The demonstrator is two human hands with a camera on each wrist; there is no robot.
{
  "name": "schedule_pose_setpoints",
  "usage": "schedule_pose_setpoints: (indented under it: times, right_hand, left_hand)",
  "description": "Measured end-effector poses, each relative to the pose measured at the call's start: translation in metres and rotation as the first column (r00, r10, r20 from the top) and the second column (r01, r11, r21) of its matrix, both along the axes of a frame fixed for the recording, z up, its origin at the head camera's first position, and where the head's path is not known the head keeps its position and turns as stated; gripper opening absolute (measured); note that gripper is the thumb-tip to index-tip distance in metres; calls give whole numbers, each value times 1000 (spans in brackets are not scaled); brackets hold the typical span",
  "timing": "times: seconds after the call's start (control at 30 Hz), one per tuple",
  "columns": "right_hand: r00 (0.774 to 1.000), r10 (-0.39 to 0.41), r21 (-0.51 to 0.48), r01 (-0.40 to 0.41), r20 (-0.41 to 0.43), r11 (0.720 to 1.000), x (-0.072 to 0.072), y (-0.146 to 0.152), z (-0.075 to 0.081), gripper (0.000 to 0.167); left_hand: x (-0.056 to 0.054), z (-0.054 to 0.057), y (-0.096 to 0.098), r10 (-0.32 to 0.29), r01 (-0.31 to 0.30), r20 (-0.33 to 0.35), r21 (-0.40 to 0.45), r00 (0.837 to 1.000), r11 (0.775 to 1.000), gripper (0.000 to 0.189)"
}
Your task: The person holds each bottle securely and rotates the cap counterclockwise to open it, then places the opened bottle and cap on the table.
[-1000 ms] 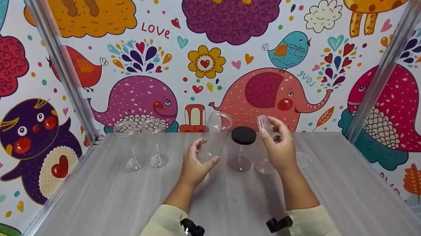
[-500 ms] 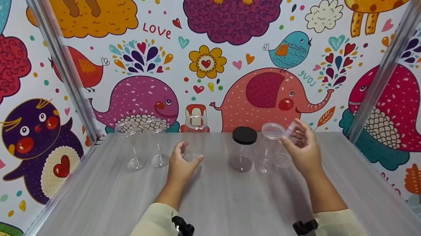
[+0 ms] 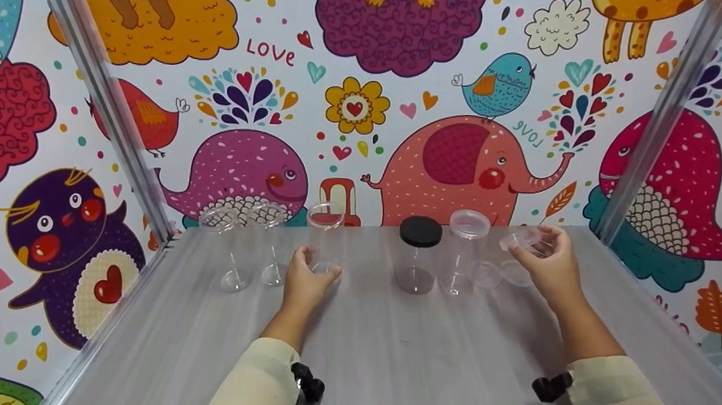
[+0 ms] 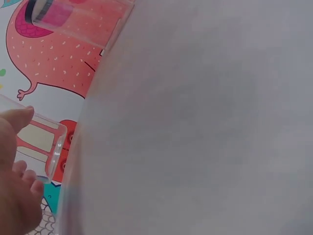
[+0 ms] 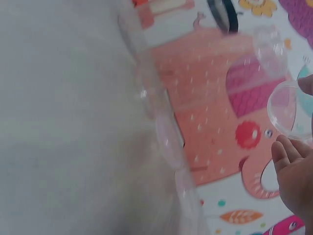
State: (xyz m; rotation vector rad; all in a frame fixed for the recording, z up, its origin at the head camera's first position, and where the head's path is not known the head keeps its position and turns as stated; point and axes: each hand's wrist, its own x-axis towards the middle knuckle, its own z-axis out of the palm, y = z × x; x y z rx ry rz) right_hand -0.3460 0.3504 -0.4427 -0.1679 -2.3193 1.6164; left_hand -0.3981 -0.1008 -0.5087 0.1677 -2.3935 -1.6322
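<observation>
My left hand [image 3: 308, 281] holds a clear plastic jar [image 3: 328, 235] low down, thumb on one side and fingers on the other. The jar stands upright, its base at or very near the tabletop. In the left wrist view, the thumb and curled fingers lie beside the jar's lower wall [image 4: 41, 139]. Farther right, my right hand [image 3: 554, 260] pinches a clear round lid [image 3: 522, 238] by its edge, above the table. The right wrist view shows the lid's ring [image 5: 283, 110] between thumb and fingers. Other clear lids [image 3: 486, 275] lie below and beside it.
Two clear jars [image 3: 224, 247] stand left of my left hand. A black-lidded jar [image 3: 419, 257] and a clear jar [image 3: 466, 254] with a thick rim stand between my hands. Behind the grey table [image 3: 401, 358] rises a patterned wall, with metal posts [image 3: 652, 121] at both sides.
My left hand has moved left with the jar, away from the black-lidded jar and lower. My right hand has moved right with the lid, away from the thick-rimmed jar; the lid is tilted flatter.
</observation>
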Motion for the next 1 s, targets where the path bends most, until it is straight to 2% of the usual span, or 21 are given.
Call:
schedule_pose_setpoints:
  times: [0.13, 0.27, 0.4, 0.63, 0.8, 0.87, 1.0]
  right_hand:
    - [996, 10, 15, -12, 85, 1000, -4, 20, -7, 108]
    - [981, 27, 54, -38, 195, 998, -8, 40, -14, 112]
    - [956, 20, 43, -34, 292, 999, -11, 59, -24, 112]
    - [897, -4, -15, 12, 441, 1000, -20, 92, -42, 117]
    - [858, 3, 25, -18, 513, 1000, -18, 101, -47, 118]
    - [848, 2, 43, -29, 529, 999, -19, 101, -47, 117]
    - [834, -15, 138, -73, 551, 988, -21, 97, -47, 114]
  left_hand:
    - [-3, -4, -3, -7, 7, 1, -24, 1000, 1000, 75]
    - [-4, -8, -5, -10, 9, -10, -55, 1000, 998, 75]
    - [-5, -9, -7, -26, 27, 25, -42, 999, 999, 80]
    - [-4, -9, -13, -85, 87, 82, -14, 993, 996, 87]
    - [-5, -10, -14, -88, 94, 100, -59, 991, 994, 85]
    - [-6, -11, -15, -83, 92, 114, -81, 990, 992, 85]
    - [-7, -10, -15, -73, 87, 133, -101, 988, 991, 83]
